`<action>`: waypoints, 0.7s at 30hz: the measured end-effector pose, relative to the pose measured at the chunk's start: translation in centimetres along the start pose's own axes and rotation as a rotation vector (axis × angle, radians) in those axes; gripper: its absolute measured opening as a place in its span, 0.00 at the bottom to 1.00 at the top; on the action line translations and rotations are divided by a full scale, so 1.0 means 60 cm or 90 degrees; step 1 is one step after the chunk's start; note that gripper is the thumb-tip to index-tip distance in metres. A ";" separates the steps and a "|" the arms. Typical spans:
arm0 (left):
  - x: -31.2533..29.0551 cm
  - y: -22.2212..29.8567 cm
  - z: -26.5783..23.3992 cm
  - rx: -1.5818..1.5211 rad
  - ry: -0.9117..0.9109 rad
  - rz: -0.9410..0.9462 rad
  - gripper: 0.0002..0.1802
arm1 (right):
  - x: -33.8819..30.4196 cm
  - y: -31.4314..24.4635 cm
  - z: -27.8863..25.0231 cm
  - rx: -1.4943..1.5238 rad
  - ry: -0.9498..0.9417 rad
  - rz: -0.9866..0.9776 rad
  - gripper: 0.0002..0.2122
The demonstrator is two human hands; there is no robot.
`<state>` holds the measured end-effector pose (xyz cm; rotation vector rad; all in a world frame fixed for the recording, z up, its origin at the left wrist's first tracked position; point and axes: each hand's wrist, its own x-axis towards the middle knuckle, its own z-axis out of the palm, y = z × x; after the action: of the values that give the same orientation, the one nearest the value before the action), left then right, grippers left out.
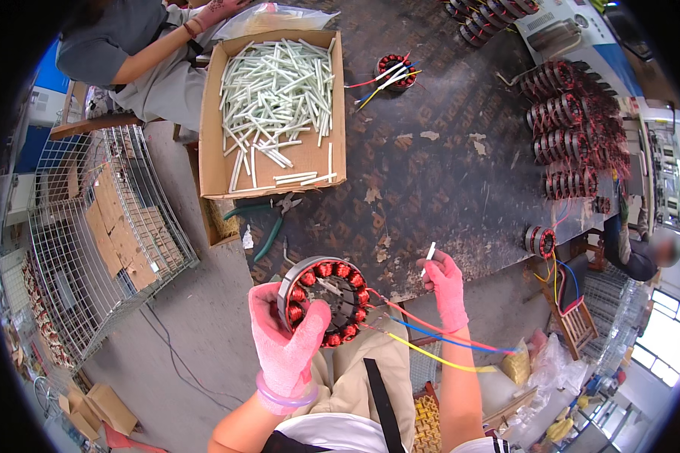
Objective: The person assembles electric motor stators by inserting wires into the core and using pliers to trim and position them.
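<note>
My left hand [285,343], in a pink glove, grips a ring-shaped motor stator [343,269] with a dark rim and red copper windings. Its thumb presses over the ring's lower edge. From the stator's right side run red, blue and yellow lead wires [423,351], which pass in front of my right forearm. My right hand [446,288], also gloved in pink, pinches a short white sleeve tube [431,251] between thumb and fingers, apart from the stator. Beyond my left hand stands a cardboard box [339,143] holding many loose white sleeve tubes [279,94].
Green-handled cutting pliers [273,232] lie beside the box. Another stator [395,73] with white sleeves sits on the dark table [446,189]. Stacked stators [563,124] line the right. A wire cage [113,249] stands at left. A co-worker's arm [155,53] shows at upper left.
</note>
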<state>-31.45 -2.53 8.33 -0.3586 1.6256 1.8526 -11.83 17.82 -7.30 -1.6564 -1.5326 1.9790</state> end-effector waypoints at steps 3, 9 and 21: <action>0.002 0.000 0.002 -0.050 -0.003 -0.059 0.23 | -0.009 -0.005 0.016 0.018 -0.029 0.022 0.16; 0.008 -0.004 0.000 -0.067 0.028 -0.080 0.23 | -0.021 0.010 0.032 -0.004 -0.128 -0.008 0.11; -0.002 -0.009 -0.240 -0.094 0.171 -0.030 0.21 | -0.017 -0.144 0.068 0.315 -0.192 0.119 0.14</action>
<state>-33.94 -16.37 5.10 -0.7312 1.6385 1.9595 -18.75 18.81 -0.69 -1.3806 -0.8618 2.5353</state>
